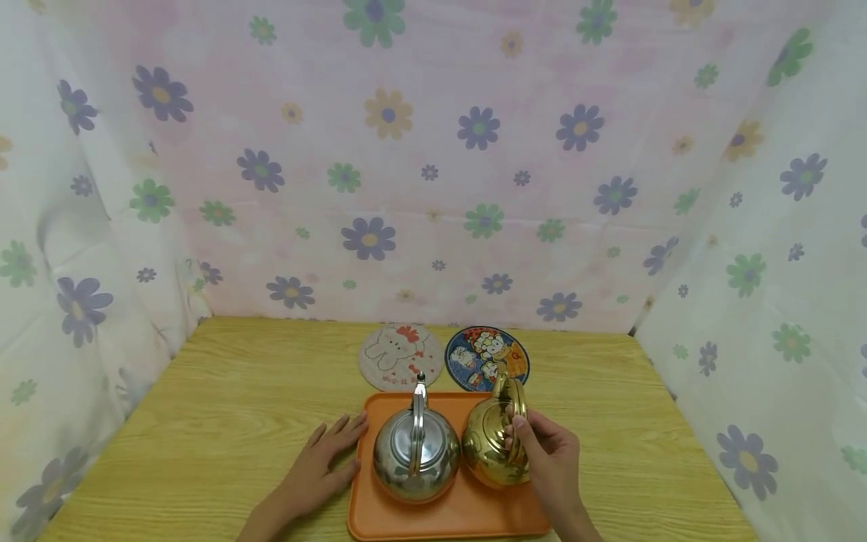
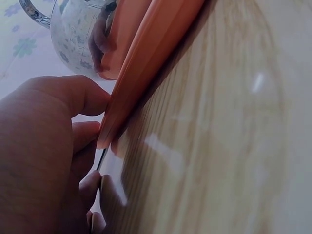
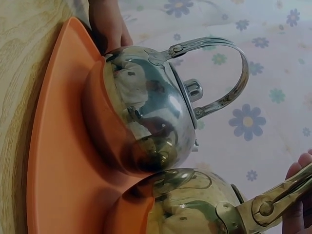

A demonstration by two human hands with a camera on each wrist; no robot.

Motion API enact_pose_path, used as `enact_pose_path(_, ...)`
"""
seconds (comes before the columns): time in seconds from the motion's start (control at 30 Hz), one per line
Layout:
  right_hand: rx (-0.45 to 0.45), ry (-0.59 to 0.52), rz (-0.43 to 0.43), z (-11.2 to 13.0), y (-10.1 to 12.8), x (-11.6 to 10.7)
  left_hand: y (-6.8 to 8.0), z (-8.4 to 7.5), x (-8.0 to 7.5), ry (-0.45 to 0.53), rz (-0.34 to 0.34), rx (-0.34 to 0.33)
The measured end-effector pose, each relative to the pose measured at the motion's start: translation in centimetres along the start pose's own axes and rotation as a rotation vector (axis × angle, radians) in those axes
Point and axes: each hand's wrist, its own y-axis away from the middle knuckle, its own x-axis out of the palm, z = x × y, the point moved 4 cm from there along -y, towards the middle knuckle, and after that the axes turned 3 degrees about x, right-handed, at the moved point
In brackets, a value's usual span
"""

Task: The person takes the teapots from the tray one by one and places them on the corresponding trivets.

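A: Wood grain runs across the whole surface [image 1: 223, 406], pale yellow, walled on three sides by a cloth backdrop [image 1: 433, 150] printed with purple, green and tan flowers.

B: What sits on it?

A: An orange tray [image 1: 447, 516] near the front edge, carrying two kettles side by side and touching: a silver kettle [image 1: 415, 450] on the left, a gold kettle [image 1: 493, 448] on the right. Behind the tray lie two round mats flat on the wood, a pink mat with a white cartoon animal [image 1: 395, 357] and, just beside it, a blue cartoon mat [image 1: 486, 357].

B: And the hands?

A: The right hand [image 1: 550, 455] has its grip closed around the gold kettle's handle, thumb over the top; the right wrist view shows the fingertips at that brass handle. The left hand [image 1: 318, 468] lies flat on the wood with fingers spread and relaxed, holding nothing, its fingertips against the tray's left rim. The left wrist view shows them right at that orange edge [image 2: 141, 63].
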Motion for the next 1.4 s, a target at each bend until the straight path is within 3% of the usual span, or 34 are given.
enact_pose_path(0.17, -0.009, 0.005, 0.003, -0.1, -0.2, -0.1, 0.1, 0.1, 0.1, -0.003, 0.001, -0.018)
enact_pose_path(0.87, -0.045, 0.009, 0.013, 0.2, -1.8, -0.2, 0.0, -0.2, 0.2, -0.064, -0.028, 0.014)
enact_pose_path(1.4, -0.108, 0.034, 0.081, 0.5, -3.4, -0.2, 0.0, -0.3, 0.2, -0.081, -0.059, 0.045)
